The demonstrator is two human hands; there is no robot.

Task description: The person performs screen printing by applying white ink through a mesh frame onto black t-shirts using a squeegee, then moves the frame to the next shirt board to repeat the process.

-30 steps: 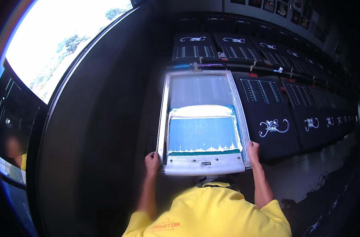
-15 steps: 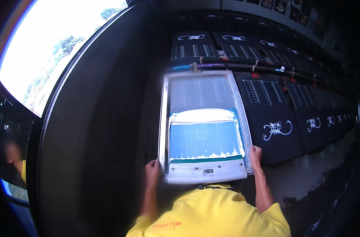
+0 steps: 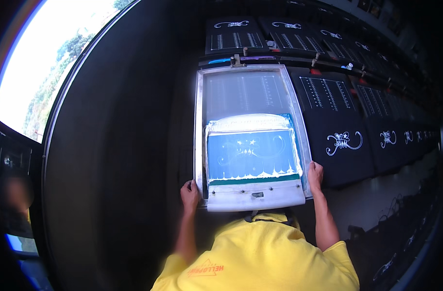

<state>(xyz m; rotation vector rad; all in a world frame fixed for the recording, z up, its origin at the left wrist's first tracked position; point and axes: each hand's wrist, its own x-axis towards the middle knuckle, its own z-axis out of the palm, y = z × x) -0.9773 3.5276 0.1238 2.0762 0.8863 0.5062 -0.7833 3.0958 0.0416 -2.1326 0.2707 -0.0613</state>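
Note:
A silk-screen frame (image 3: 200,111) with a pale metal rim lies in front of me, its far end against a dark rail. My left hand (image 3: 190,194) grips its near left corner, and my right hand (image 3: 316,174) is closed around the right rim near the front. White ink (image 3: 250,122) forms a thick band across the blue stencil area (image 3: 231,167), with a jagged white line near its lower edge. A scroll-like design shows faintly through the blue. A pale sheet (image 3: 255,198) with small fasteners covers the frame's near end.
Black printed panels (image 3: 345,143) with white scroll designs and ruled columns run along the right. More panels (image 3: 233,35) lie beyond the rail (image 3: 338,67). A dark wall or surface (image 3: 119,131) stands left, beside a bright window (image 3: 41,58). Another person (image 3: 16,196) appears at far left.
The frame and both hands sit higher in the picture. The scroll design shows more plainly through the blue area, and the frame's far end now meets the rail. Both hands keep their grip.

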